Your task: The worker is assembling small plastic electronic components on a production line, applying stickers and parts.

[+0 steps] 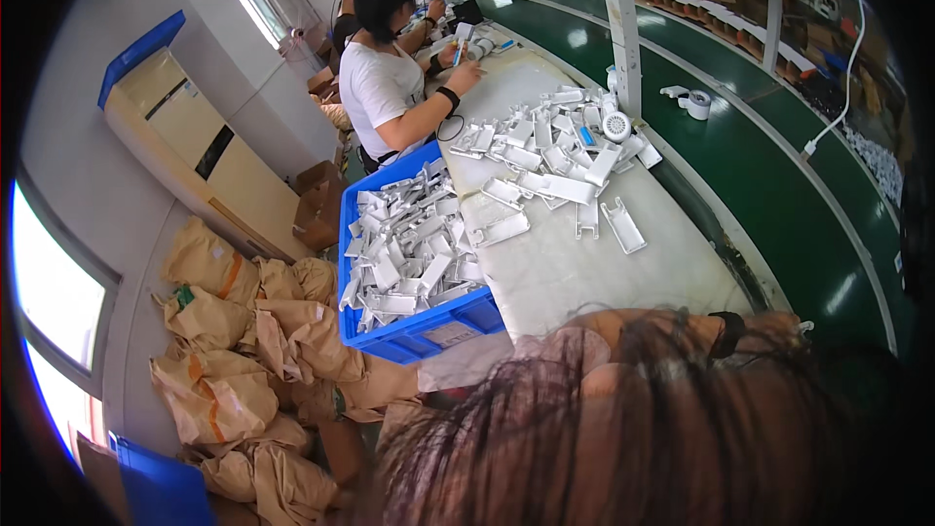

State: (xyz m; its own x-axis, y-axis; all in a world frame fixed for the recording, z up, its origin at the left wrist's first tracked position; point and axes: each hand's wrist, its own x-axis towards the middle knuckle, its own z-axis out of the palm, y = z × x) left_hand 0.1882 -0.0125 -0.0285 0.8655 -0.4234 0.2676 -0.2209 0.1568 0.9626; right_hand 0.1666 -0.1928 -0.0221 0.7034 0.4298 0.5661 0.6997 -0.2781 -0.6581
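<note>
Behind strands of dark hair, a bare forearm with a black wristband [726,334] crosses the near end of the table. It looks like my left arm, and my left hand [769,324] is just past the band, by the table's right edge. Its fingers are hidden and blurred. A small white bit shows at its tip, too little to name. My right hand is out of sight. Beyond the arm, a loose white U-shaped plastic housing [623,225] lies on the pale tabletop [594,278]. Farther off is a heap of similar white plastic housings [550,151], with a round grilled part [616,127] on it.
A blue crate [429,331] full of white housings stands against the table's left side. A co-worker [385,88] works farther along. Brown sacks [219,394] are piled at left, near a tall cream cabinet [214,156]. A green conveyor [721,146] runs at right past a white post [620,29].
</note>
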